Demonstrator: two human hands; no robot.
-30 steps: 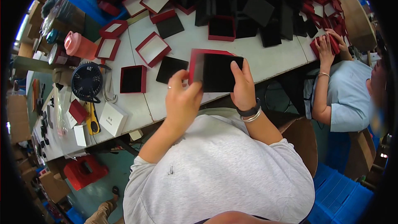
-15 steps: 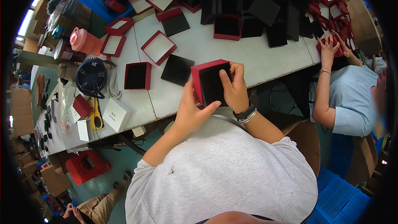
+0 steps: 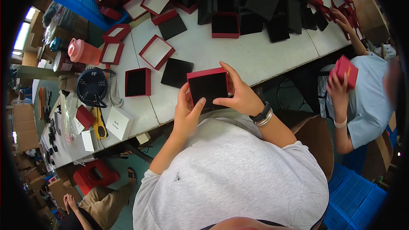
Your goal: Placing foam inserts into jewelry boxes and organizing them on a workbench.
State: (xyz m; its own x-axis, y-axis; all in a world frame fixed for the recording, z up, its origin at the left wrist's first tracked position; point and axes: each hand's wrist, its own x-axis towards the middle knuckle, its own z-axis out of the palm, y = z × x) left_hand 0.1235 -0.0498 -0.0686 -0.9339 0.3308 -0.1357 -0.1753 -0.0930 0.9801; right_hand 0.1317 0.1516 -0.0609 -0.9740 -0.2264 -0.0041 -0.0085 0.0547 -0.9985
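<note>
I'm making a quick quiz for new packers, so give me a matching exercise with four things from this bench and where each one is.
Things:
1. red box with black lining
2. black fan
3. pink jug
4. white box

Places:
A. near table edge, right of the yellow cutter
B. far left, beyond the fan
C. between the left hand and right hand
D. left of an open red box

Pairs: 1-C, 2-D, 3-B, 4-A

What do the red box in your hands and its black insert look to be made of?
Red box: likely paper-wrapped rigid cardboard, matte; its walls are thin, straight and sharp-cornered. Black insert: probably foam or flocked velvet-like lining; it looks flat, dull and free of glare, though the texture is too small to confirm. Both hands hold the box.
</note>
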